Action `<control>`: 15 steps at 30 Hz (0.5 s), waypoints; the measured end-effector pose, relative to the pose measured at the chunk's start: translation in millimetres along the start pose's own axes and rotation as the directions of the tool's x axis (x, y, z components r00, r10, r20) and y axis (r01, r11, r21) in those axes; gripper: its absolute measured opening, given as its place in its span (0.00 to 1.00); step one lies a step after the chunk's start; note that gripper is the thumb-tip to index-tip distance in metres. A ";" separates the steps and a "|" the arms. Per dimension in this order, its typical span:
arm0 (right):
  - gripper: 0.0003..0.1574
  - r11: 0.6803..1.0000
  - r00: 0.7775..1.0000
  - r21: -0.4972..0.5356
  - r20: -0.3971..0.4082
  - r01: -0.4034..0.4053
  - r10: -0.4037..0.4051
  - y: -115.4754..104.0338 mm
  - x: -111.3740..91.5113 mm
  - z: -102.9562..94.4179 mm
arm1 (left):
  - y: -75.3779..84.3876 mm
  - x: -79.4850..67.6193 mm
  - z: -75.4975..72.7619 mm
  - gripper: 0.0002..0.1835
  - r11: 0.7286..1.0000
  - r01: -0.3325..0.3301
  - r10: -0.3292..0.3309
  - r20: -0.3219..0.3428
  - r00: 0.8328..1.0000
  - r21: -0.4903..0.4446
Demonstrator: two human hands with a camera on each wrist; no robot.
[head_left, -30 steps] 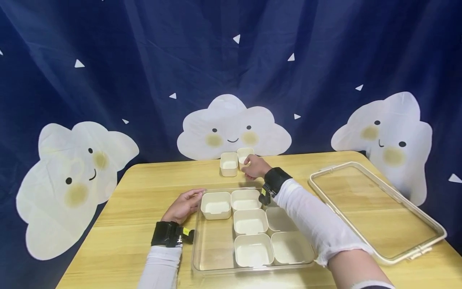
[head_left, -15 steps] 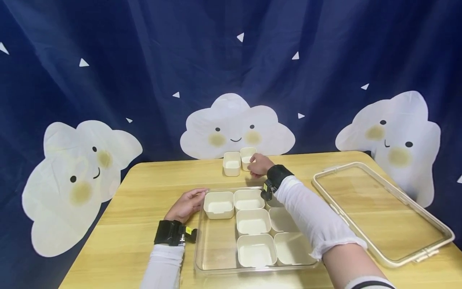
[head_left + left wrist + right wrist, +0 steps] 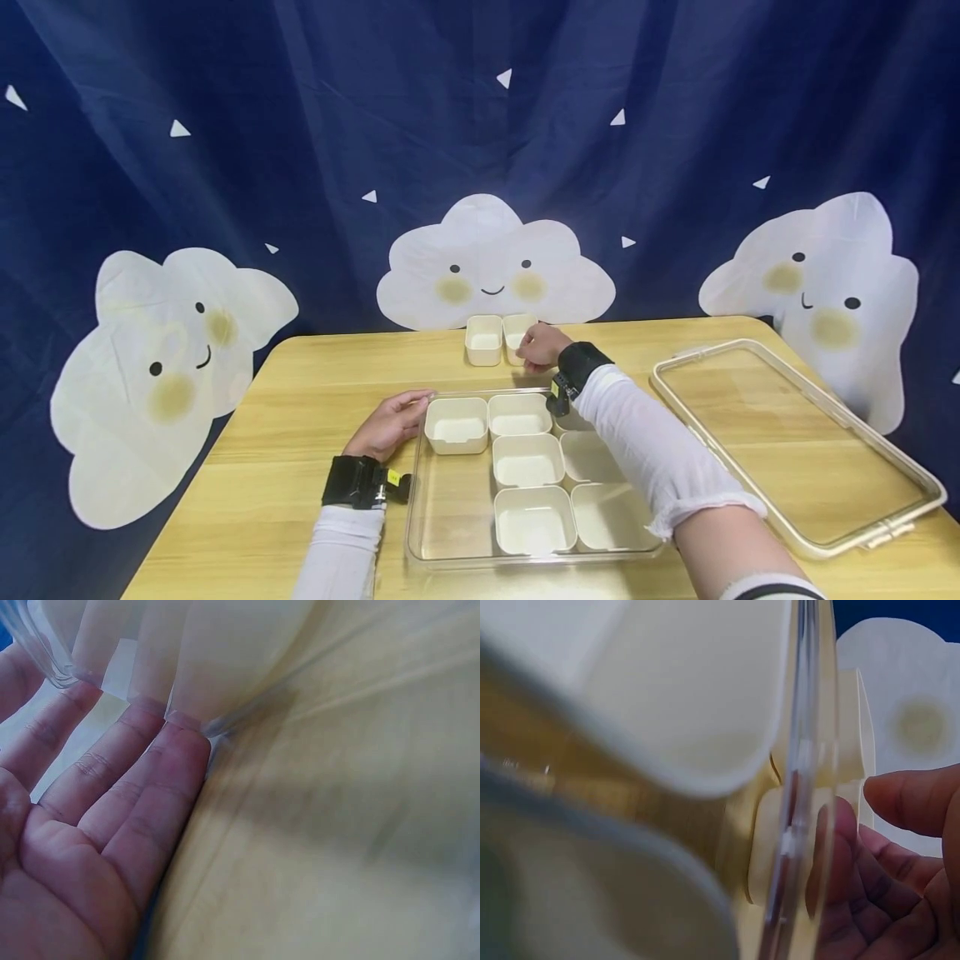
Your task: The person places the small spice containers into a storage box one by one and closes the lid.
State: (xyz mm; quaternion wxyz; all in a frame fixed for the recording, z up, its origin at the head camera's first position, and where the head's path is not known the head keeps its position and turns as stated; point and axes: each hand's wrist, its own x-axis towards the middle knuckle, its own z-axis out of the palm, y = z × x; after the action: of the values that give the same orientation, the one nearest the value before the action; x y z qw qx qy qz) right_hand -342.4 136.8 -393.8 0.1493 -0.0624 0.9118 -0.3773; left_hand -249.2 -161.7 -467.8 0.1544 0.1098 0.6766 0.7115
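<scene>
At the back of the table my right hand (image 3: 545, 345) holds the right one of two small cream boxes (image 3: 516, 330), thumb by its rim and fingers curled at its side. Its twin, another small cream box (image 3: 484, 340), stands close beside it on the left. My left hand (image 3: 387, 427) rests with fairly straight fingers against the left wall of a clear bin (image 3: 450, 550). In the left wrist view, the fingertips of the left hand (image 3: 112, 787) touch the clear plastic near its lower edge. Larger cream boxes (image 3: 528, 460) sit inside the bin.
A clear lid with a cream frame (image 3: 795, 450) lies on the right of the wooden table (image 3: 247, 500). One cream box (image 3: 457, 427) stands in the bin's back left corner, with bare bin floor in front of it. A blue curtain (image 3: 322, 150) hangs behind the table.
The right small box has come slightly nearer, from farther back to level with its twin, with my right hand at it. My left hand stays at the bin's wall.
</scene>
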 end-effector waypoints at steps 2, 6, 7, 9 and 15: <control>0.08 1.000 1.000 -0.024 -0.005 0.000 0.000 0.7 -0.8 -1.5 | -0.1 0.5 0.0 0.25 1.000 0.001 -0.001 0.000 1.000 0.000; 0.09 0.997 1.000 -0.081 -0.010 -0.003 0.002 3.4 -1.3 -4.3 | -1.1 1.3 -0.3 0.25 1.000 0.003 -0.003 0.000 1.000 -0.011; 0.09 0.996 1.000 -0.094 -0.011 -0.005 0.004 3.9 -1.6 -4.9 | -1.3 1.4 -0.4 0.25 1.000 0.002 -0.002 0.001 1.000 -0.012; 0.10 0.992 1.000 -0.129 -0.011 0.000 -0.001 4.4 -3.2 -6.4 | -1.3 1.5 -0.6 0.25 1.000 -0.001 0.001 0.002 1.000 -0.014; 0.13 0.970 1.000 -0.244 -0.011 0.010 -0.013 4.0 -10.0 -11.3 | -2.1 1.3 -2.1 0.25 1.000 -0.017 0.017 0.018 1.000 -0.004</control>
State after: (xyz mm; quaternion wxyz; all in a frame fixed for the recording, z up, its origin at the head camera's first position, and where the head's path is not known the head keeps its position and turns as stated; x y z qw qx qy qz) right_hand -336.5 149.4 -386.8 0.1327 -0.0832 0.9518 -0.2637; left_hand -251.0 -163.1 -470.1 0.1547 0.1215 0.6729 0.7131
